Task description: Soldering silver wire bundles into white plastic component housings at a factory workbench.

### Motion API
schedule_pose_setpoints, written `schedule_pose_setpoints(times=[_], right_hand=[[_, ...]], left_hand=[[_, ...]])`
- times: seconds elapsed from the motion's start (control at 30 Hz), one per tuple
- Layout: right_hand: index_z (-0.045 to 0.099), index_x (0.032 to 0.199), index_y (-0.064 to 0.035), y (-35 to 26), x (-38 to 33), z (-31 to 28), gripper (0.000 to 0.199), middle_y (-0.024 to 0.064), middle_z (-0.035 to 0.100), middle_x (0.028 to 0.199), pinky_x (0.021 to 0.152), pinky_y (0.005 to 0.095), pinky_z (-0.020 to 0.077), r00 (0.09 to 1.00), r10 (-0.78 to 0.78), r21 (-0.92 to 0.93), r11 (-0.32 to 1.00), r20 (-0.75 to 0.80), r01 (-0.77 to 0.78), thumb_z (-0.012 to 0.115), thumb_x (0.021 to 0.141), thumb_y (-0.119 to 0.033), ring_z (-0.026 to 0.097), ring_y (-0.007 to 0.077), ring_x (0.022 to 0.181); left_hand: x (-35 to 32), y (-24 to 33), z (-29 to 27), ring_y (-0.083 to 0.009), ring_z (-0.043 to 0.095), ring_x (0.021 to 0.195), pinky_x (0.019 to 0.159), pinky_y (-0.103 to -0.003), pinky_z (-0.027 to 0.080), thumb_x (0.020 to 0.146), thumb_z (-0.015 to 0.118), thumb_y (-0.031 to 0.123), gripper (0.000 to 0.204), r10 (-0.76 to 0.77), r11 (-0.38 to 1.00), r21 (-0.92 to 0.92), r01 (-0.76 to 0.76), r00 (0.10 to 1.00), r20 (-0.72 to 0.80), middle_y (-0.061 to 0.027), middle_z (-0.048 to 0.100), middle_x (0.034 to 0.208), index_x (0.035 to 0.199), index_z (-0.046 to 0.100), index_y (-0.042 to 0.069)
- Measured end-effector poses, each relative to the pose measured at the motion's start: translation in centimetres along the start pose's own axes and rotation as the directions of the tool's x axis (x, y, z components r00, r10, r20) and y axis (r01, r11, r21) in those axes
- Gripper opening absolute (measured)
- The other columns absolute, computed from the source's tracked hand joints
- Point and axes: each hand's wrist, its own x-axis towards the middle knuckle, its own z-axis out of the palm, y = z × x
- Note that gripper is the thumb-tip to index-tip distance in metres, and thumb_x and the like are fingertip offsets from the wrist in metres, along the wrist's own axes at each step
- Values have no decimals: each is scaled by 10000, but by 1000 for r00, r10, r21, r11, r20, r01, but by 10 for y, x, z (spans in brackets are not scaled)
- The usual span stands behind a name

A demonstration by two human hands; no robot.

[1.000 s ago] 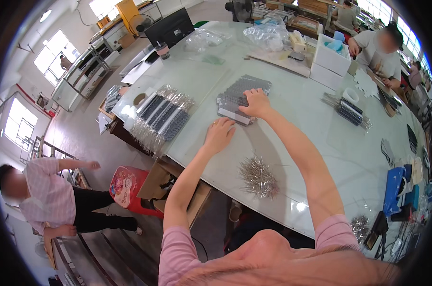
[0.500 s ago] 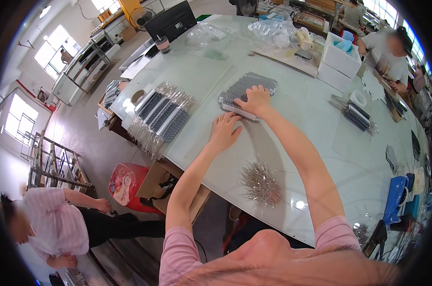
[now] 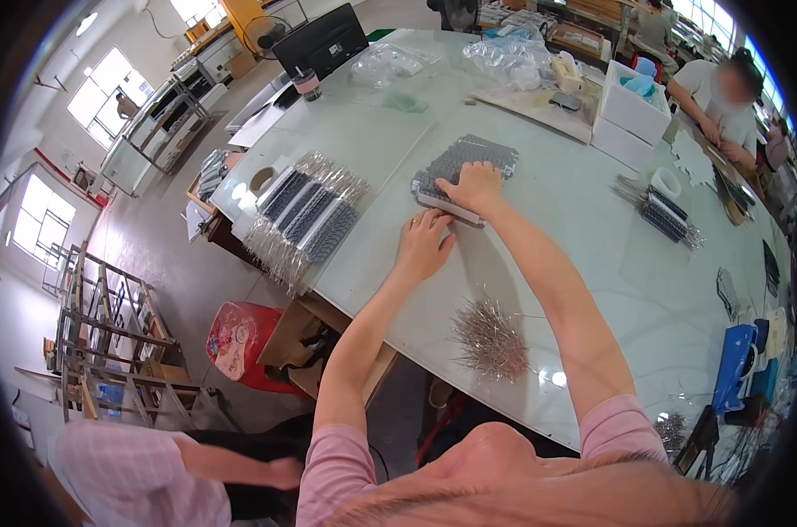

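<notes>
On the glass-topped table lies a stack of grey patterned sheets, with a pale strip along its near edge. My right hand rests on top of the stack, thumb spread to the left. My left hand touches the near-left edge, fingers extended and thumb apart; its fingertips are partly hard to make out against the strip. Closer to me is a bristling heap of thin silvery wires. Left of the stack lie several dark and pale patterned strips with wires sticking out at both ends.
A smaller wired bundle lies to the right beside a white ring. White foam boxes, plastic bags and a cup stand farther back. A blue tool is at right. People are at lower left and far right.
My left hand has turned slightly and its fingers lie a little closer together; my right hand stays on the stack. The person at lower left has moved nearer to me.
</notes>
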Motion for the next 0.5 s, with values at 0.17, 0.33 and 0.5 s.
schedule_pose_setpoints(times=[0.17, 0.33, 0.5], right_hand=[[695, 1089, 4, -2, 6, -6, 805, 176, 650, 1170, 1002, 485, 400, 993, 47, 31, 998, 110, -50, 517, 817, -733, 549, 338, 1180], [716, 1059, -9, -7, 9, -6, 786, 169, 697, 1079, 977, 467, 415, 991, 103, 50, 993, 83, -107, 499, 831, -729, 602, 331, 1126], [690, 1080, -15, -8, 10, -6, 758, 170, 706, 1054, 959, 470, 420, 990, 107, 88, 989, 95, -115, 485, 851, -708, 639, 332, 1071]], left_hand=[[2, 1, 1, -310, 506, 1210, 1013, -460, 384, 874, 631, 216, 342, 8, 1000, -8, -8, 1000, -1, -123, 566, 1245, 1179, 606, 65], [1, 0, 3, -294, 523, 1189, 990, -456, 394, 869, 619, 231, 328, 20, 1000, 17, -19, 999, -33, -110, 573, 1213, 1162, 607, 84], [0, -3, 4, -294, 517, 1196, 993, -456, 391, 878, 611, 241, 332, 17, 1000, 21, -16, 1000, -26, -114, 569, 1222, 1169, 606, 80]])
